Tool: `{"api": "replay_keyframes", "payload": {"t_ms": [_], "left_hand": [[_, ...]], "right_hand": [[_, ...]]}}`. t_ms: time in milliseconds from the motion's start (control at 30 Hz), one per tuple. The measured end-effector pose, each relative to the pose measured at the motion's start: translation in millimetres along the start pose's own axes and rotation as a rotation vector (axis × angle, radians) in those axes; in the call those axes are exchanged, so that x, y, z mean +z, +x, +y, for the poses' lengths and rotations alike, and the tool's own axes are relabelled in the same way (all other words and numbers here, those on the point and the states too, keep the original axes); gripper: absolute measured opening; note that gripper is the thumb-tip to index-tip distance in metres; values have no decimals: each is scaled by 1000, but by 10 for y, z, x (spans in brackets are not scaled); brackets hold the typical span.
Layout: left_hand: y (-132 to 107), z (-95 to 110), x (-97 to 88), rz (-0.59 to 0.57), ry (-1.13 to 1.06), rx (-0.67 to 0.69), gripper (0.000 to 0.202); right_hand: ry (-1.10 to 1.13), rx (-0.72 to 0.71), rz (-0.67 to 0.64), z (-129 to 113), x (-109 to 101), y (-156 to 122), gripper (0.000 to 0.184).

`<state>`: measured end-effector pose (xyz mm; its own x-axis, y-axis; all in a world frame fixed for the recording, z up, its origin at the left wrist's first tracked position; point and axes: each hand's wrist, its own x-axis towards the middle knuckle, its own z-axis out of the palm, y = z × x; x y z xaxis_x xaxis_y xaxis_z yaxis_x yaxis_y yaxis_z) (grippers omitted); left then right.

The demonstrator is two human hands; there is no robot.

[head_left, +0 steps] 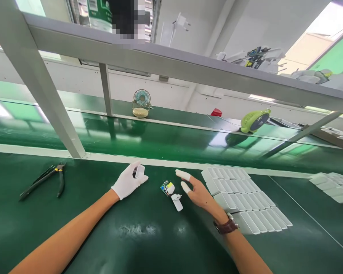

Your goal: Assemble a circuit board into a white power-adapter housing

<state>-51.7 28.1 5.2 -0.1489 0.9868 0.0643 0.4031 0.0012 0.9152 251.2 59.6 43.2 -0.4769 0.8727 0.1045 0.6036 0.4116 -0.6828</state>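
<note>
In a white glove, my left hand (129,179) holds a small white plastic case (140,171) between thumb and fingers, just above the green work surface. My right hand (196,190) wears white finger cots on its thumb and a finger; its fingers are apart with nothing between them. Between the hands lies a small circuit board (166,187) with blue and yellow parts. A white plug piece (177,202) lies against its lower end. Beside my right hand, rows of white plastic cases (246,198) stand packed together.
Pliers (50,179) and a thin dark tool lie at the left. A metal frame post (54,95) and overhead shelf (171,61) stand before me. Beyond are a small fan (141,103) and a green fan (255,121). More white cases (335,185) sit far right.
</note>
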Motion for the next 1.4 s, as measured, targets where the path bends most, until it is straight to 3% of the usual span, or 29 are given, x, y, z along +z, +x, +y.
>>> {"api": "replay_keyframes", "payload": {"t_ms": [100,233,367,533,600,733,967,1100,1400], "left_hand": [[-9,46,-10,7,91,3,81],[-12,79,-18,7,178,-1,87],[-13,78,-39,4,247,6,87],[2,77,-63,-24,247,38,70],[-19,89,-58,-30,235,44,66],[-151,107,-17,-36,212,115,62],[-391,74,73,-61,185,250,67],[-403,32,102,-77,179,272,73],[-418,-68,190,-60,208,437,65]], "right_hand": [[-163,88,79,-6,27,-139,55],[-364,-31,54,-30,308,-246,73],[-427,-61,108,-40,540,-196,55],[-366,-72,93,-155,451,-11,22],[-292,-89,103,-239,397,48,27],[86,-129,144,-371,402,69,52],[333,-87,91,-425,478,-100,50],[253,-198,120,-431,478,-147,39],[156,-316,107,-435,555,-191,44]]}}
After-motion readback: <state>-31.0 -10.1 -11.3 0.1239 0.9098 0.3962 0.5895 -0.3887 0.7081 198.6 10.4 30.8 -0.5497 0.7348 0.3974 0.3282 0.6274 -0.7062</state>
